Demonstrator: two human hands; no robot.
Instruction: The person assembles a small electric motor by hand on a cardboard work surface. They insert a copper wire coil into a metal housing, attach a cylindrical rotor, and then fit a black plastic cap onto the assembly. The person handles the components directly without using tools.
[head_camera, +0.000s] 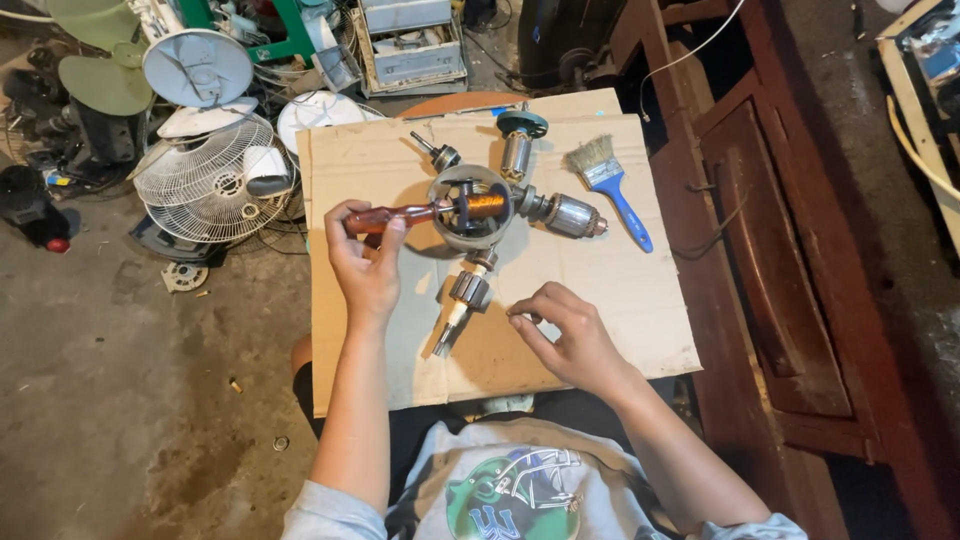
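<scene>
Right hand (570, 335) rests on cardboard worktop (600, 300), fingers loosely apart; left hand (365, 260), fingers clamped on screwdriver (410, 214) inside round motor housing (470, 207), could slip and nick copper windings.

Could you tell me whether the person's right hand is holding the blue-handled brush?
No, the right hand rests empty on the cardboard, while the blue-handled brush lies apart, untouched.
</scene>
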